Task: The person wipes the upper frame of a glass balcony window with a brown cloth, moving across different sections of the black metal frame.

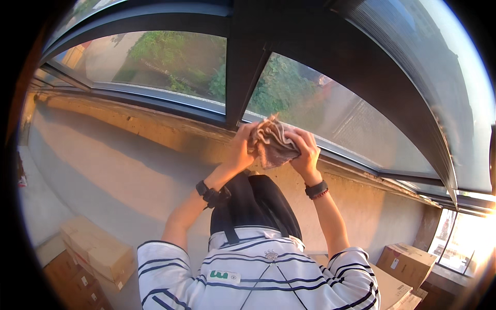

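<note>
A crumpled brownish-grey cloth is bunched between my two hands, just in front of the dark window frame and its lower sill. My left hand is closed on the cloth's left side, close to the middle upright of the frame. My right hand grips the right side with curled fingers, below the glass pane. Dark bands circle both wrists.
A concrete ledge runs under the windows above a plastered wall. Cardboard boxes stand at lower left, more boxes at lower right. A bright window is at far right. Greenery shows through the glass.
</note>
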The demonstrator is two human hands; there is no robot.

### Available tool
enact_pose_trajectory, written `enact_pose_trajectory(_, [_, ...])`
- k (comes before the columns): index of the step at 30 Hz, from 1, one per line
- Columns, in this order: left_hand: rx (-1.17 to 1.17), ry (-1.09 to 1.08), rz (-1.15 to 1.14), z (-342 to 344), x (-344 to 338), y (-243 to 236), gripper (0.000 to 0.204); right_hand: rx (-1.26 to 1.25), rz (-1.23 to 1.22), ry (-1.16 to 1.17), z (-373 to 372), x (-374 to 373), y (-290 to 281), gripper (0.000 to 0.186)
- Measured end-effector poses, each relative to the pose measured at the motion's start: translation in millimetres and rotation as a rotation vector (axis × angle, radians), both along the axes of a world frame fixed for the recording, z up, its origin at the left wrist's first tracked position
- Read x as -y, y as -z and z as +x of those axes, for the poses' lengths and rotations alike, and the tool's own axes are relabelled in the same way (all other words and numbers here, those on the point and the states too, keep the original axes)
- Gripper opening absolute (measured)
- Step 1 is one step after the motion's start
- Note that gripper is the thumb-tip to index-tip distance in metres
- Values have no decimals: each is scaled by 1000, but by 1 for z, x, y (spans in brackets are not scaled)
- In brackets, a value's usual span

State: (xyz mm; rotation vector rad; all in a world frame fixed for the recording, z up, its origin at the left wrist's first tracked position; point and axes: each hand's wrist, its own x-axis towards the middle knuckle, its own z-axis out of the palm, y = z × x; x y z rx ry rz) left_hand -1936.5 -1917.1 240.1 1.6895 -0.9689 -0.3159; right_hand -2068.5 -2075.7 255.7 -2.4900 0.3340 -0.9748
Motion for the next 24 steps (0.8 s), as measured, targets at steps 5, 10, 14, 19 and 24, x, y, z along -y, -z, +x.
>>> enact_pose_trajectory(5, [14, -87, -190, 12, 18, -66, 58, 139, -27, 43, -2, 2, -81, 45])
enact_pose_trajectory(10, [521, -354, -479, 20, 39, -113, 54, 402, -209, 187, 25, -3, -116, 47])
enact_pose_trajectory(14, [758, -477, -563, 32, 68, -125, 42, 515, -345, 256, 61, 8, -105, 40])
enact_pose_trajectory(19, [981, -443, -469, 50, 72, -105, 37, 598, -599, 279, 80, 31, -59, 35])
enact_pose_trajectory(24, [1050, -334, -156, 46, 57, -61, 39, 529, -642, 225, 78, 32, -6, 33])
